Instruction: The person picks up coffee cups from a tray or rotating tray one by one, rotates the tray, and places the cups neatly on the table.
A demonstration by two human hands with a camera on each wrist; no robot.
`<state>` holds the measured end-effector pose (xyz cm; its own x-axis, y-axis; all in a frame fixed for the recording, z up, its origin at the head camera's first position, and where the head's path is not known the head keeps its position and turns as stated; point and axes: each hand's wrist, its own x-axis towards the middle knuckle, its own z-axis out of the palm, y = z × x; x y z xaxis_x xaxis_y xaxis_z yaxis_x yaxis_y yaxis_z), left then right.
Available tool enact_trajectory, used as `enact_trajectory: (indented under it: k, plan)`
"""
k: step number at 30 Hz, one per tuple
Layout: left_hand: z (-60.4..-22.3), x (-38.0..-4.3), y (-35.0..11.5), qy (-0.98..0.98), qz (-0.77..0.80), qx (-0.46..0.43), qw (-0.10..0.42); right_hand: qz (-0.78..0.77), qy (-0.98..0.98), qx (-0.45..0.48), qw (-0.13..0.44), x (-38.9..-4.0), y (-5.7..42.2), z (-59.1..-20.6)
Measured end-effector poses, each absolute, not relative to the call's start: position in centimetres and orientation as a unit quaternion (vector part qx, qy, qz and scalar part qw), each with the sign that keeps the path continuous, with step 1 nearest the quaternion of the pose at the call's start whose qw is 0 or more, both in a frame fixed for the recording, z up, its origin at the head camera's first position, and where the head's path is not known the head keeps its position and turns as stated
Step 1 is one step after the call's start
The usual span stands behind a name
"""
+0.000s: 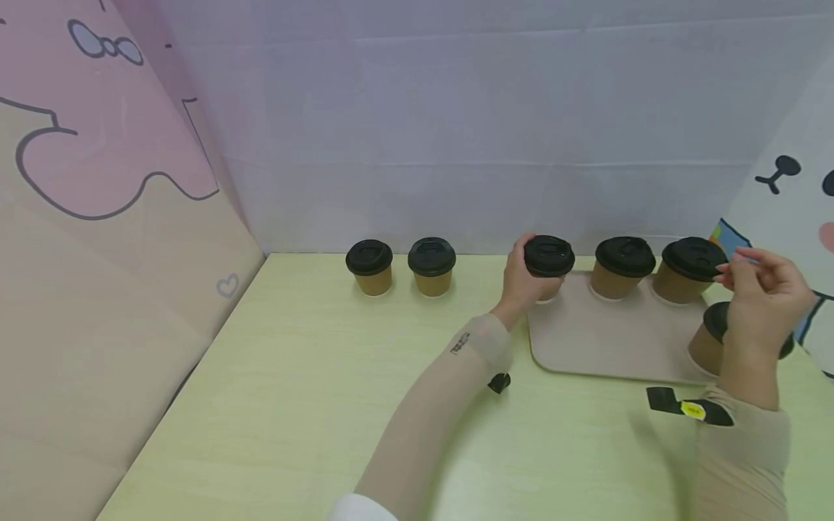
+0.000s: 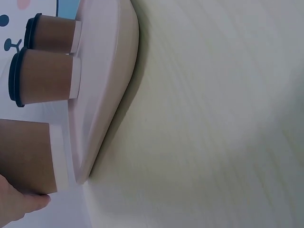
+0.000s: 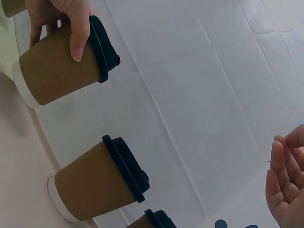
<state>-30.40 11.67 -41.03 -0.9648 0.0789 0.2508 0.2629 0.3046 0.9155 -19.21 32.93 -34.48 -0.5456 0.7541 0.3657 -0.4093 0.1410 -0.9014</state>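
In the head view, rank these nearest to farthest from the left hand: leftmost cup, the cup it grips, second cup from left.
1. Gripped cup, in the left hand.
2. Second cup from left, on the table left of the hand.
3. Leftmost cup, farther left on the table.

It's a beige left sleeve [image 1: 426,423] at six o'clock, dark print [image 1: 460,343] at its one, black tab [image 1: 499,383] at its two, white cloth [image 1: 362,509] at its seven, while at four, the beige right sleeve [image 1: 743,463] flashes black patches [image 1: 662,399] and a yellow label [image 1: 693,410]!
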Motion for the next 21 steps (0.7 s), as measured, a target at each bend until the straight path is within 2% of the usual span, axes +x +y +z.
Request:
enact_trajectory:
  k: [21]
  plan:
    - [-40.7,-31.1,9.9,-0.804,-0.58,-0.093,0.089,0.663,-0.577,-0.123,0.461,-19.2,32.9,-34.4]
